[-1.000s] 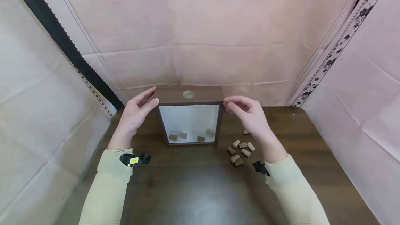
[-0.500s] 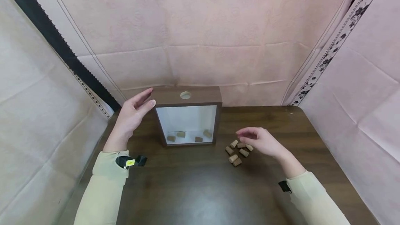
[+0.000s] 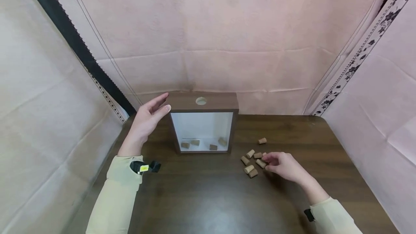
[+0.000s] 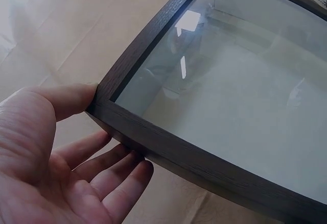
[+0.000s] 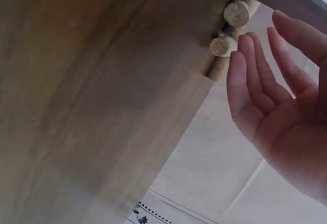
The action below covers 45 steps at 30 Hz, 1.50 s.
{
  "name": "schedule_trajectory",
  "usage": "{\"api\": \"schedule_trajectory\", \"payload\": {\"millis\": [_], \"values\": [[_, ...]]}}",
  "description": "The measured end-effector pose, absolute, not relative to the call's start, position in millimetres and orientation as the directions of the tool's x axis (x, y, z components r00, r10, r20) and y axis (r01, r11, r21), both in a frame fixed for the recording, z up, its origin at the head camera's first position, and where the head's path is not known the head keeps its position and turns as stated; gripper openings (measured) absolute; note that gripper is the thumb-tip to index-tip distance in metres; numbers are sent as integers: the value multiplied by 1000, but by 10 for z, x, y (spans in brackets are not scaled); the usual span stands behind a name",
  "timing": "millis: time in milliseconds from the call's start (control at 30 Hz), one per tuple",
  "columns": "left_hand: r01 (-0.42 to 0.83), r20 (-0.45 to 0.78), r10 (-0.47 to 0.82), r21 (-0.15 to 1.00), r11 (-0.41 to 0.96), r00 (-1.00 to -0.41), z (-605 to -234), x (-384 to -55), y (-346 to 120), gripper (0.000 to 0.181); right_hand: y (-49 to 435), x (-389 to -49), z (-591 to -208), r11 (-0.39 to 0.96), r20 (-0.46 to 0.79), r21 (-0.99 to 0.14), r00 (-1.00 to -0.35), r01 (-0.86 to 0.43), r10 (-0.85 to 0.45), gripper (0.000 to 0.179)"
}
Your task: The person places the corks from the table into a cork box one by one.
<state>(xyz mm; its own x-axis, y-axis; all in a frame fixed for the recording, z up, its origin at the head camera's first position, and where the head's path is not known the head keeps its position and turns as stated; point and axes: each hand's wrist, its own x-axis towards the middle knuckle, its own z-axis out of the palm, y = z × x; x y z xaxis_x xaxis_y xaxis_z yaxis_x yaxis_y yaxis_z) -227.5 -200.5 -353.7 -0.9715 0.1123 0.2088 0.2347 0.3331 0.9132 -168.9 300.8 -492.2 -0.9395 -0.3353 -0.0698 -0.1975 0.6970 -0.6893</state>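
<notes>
Reaching for one of the loose corks [image 3: 260,163] is, we judge, the step in hand. Our right hand [image 3: 286,167] is low at the right edge of their cluster, fingers bent, the gap to the thumb narrow; the right wrist view shows nothing held there, though in the head view the fingertips partly hide one cork. The cluster lies on the table [image 3: 195,190], right of the box [image 3: 216,102], and a lone cork [image 3: 262,141] lies on its far side. Our left hand [image 3: 146,122] is spread at the box's upper left corner, thumb on the front edge, fingers along the left side. Four corks [image 3: 213,147] lie inside, behind the glass [image 3: 203,125]; the top has a round hole [image 3: 201,101]. As we see it, the next move calls for bringing thumb and fingertips together on one cork without nudging its neighbours.
</notes>
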Motion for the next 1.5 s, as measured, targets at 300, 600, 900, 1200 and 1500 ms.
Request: {"api": "schedule_trajectory", "payload": {"millis": [300, 600, 900, 1200, 1500], "values": [[223, 200, 102, 916, 333, -974, -3554, -2265, -2036, 63, 2961, -1643, -4994, 713, -73, -678, -950, -176, -304, 28], [236, 209, 118, 920, 312, -971, -3554, -2302, -1997, 63, 2930, -1640, -5038, 732, -49, -659, -962, -172, -270, 29], [226, 202, 107, 922, 313, -973, -3547, -2304, -1999, 62, 2842, -1656, -5016, 779, -68, -613, -974, -132, -218, 25], [227, 202, 111, 924, 309, -973, -3552, -2303, -2000, 62, 2785, -1666, -5028, 806, -72, -581, -980, -110, -186, 23], [231, 204, 120, 924, 305, -972, -3546, -2303, -2000, 63, 2743, -1666, -5046, 821, -89, -560, -978, -107, -188, 20]]}}
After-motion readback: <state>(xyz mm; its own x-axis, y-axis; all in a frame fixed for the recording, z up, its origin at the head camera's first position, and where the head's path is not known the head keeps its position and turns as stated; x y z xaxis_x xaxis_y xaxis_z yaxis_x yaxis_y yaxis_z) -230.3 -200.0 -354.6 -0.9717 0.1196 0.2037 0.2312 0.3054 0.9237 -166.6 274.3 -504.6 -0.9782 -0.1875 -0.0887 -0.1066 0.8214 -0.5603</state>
